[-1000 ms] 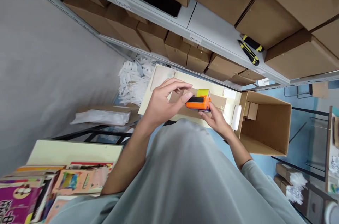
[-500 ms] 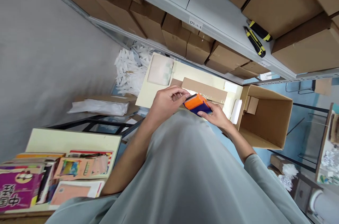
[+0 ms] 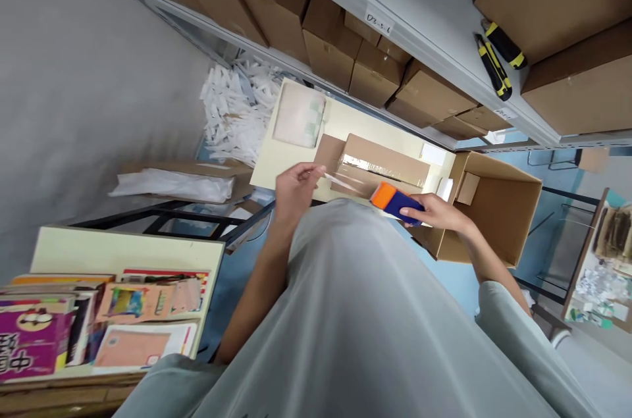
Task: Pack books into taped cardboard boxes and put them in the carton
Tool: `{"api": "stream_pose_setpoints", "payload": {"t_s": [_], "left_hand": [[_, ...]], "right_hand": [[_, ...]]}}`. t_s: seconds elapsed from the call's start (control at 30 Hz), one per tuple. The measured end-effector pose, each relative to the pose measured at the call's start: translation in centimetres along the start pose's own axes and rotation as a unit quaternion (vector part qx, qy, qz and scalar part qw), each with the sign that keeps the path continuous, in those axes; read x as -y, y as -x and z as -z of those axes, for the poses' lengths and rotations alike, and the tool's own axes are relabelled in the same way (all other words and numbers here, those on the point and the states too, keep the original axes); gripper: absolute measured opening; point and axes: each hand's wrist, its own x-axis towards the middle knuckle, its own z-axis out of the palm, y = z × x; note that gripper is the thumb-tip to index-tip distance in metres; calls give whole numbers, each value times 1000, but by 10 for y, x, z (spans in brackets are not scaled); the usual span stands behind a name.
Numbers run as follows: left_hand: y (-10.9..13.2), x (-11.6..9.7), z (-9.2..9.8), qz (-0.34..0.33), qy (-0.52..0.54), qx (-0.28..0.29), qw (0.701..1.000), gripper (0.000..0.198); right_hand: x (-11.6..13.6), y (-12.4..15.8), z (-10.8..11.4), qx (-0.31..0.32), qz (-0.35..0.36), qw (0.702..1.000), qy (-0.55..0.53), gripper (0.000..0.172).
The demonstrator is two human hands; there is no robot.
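Observation:
My right hand (image 3: 434, 210) grips an orange and dark blue tape dispenser (image 3: 395, 201). My left hand (image 3: 295, 186) pinches the free end of a strip of clear tape (image 3: 340, 180) stretched between the two hands. Just beyond the hands a small flat cardboard box (image 3: 378, 164), taped along its top, lies on a pale yellow table (image 3: 276, 164). My grey shirt hides the near edge of the table and my forearms in part.
An open cardboard box (image 3: 498, 214) stands right of the table. A white packet (image 3: 299, 116) lies on the table's far left. Shelves hold brown boxes (image 3: 276, 3) and two yellow-black utility knives (image 3: 494, 56). Books (image 3: 74, 332) lie on a table at lower left. White scraps (image 3: 237, 108) are heaped by the wall.
The hands have drawn apart: the right one carried the dispenser to the right, and a strip of tape now stretches from it to the left hand's pinch. The view tilted down.

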Motion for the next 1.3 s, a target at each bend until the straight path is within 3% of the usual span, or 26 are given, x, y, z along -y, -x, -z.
{"api": "stream_pose_setpoints", "payload": {"t_s": [0.1, 0.27, 0.53, 0.8, 1.1, 1.23, 1.3], "left_hand": [[-25, 10, 9, 14, 31, -6, 999, 24], [-51, 24, 0, 41, 66, -8, 997, 25], [-64, 37, -3, 77, 87, 13, 993, 18], [-83, 59, -17, 108, 84, 10, 991, 21], [-88, 94, -53, 122, 41, 80, 988, 53], [-82, 97, -46, 32, -67, 70, 995, 92], [-77, 85, -41, -62, -106, 114, 986, 110]], "right_hand": [[6, 4, 16, -14, -10, 1000, 1, 65], [20, -20, 31, -19, -30, 999, 31, 66], [2, -60, 47, 31, -46, 998, 18, 64], [-2, -72, 40, 18, -50, 998, 20, 66], [-13, -74, 39, 0, -63, 998, 4, 63], [-19, -71, 41, -4, -59, 998, -10, 63], [-22, -70, 41, 0, -55, 998, -23, 62]]}}
